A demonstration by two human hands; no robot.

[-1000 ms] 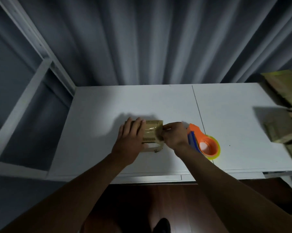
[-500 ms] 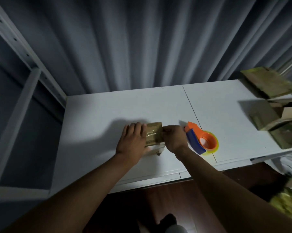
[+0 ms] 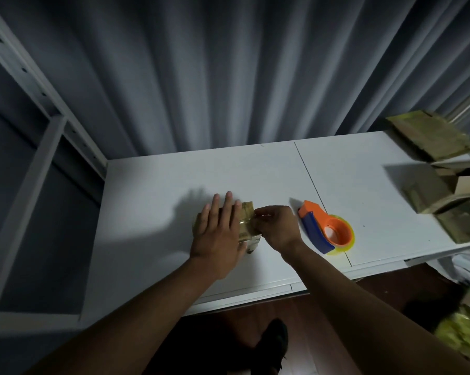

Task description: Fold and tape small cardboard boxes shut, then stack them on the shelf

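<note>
Now flat, left hand (image 3: 219, 234) fingers pin the box (image 3: 246, 224) mid-frame; right hand (image 3: 276, 226) pinches tape down, dispenser (image 3: 326, 230) released, sealing nearly done.

A dim, bluish picture. The white table (image 3: 255, 171) is the brightest area. Light falls from the right, throwing a soft hand-shaped shadow (image 3: 190, 209) leftward and a dark shadow left of the cardboard pile (image 3: 431, 193). Wide-angle distortion bends the shelf frame (image 3: 39, 147) at left. The lower right corner is smeared by blur.
</note>
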